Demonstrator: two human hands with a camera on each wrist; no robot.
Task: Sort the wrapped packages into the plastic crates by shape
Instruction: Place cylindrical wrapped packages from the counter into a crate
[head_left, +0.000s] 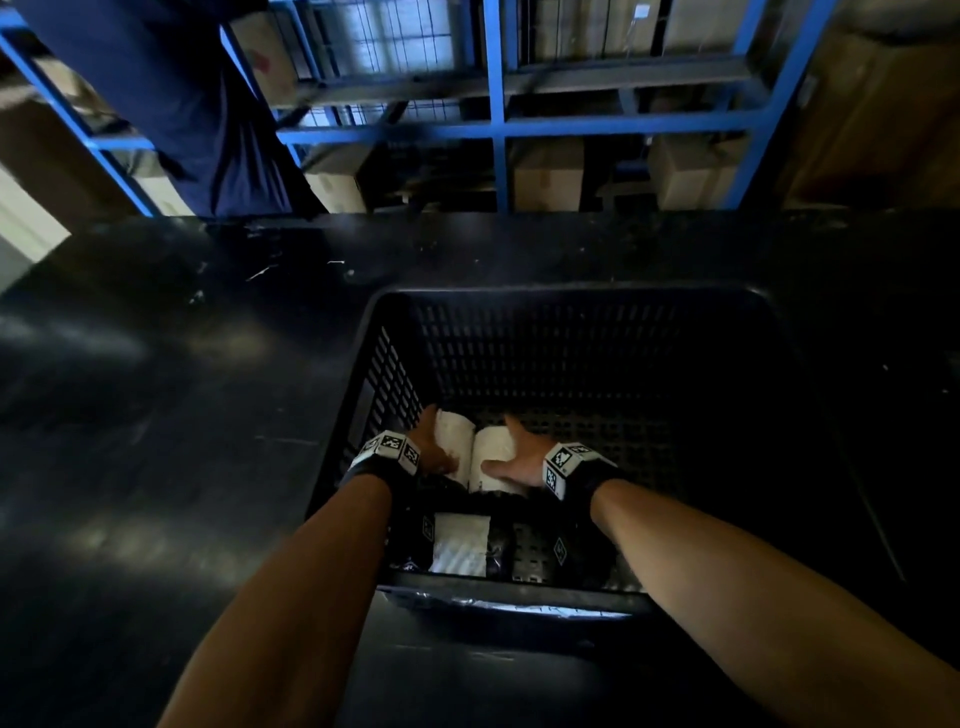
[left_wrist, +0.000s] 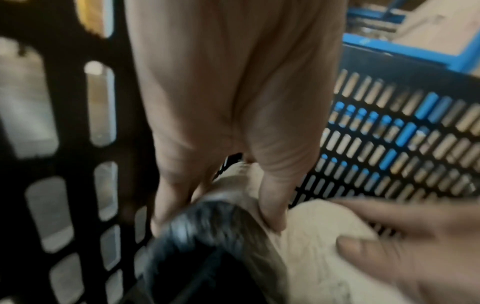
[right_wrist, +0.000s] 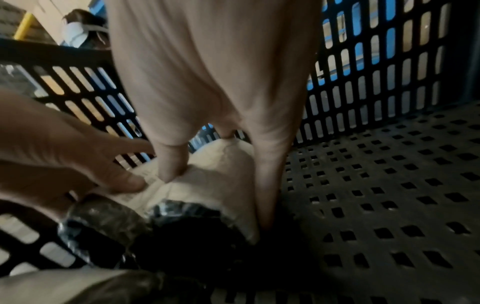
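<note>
A black slotted plastic crate (head_left: 571, 297) stands on the dark table. Inside, near its left wall, lie two round wrapped packages side by side, each white in the middle with black wrapped ends. My left hand (head_left: 441, 441) grips the left package (head_left: 458, 441), thumb on top and fingers down its far side. My right hand (head_left: 506, 453) grips the right package (head_left: 493, 457). In the left wrist view my left hand (left_wrist: 221, 218) curls round its package (left_wrist: 244, 179). In the right wrist view my right hand (right_wrist: 218, 195) clasps its package (right_wrist: 215, 181). A third package (head_left: 460, 544) lies by the crate's near wall.
The crate floor (right_wrist: 376, 185) to the right of the packages is bare perforated plastic. Dark wrapped shapes (head_left: 550, 551) lie near the front wall. Beyond the table (head_left: 156, 389) stand blue metal racks (head_left: 496, 130) with cardboard boxes, and a person in dark blue (head_left: 208, 104) at far left.
</note>
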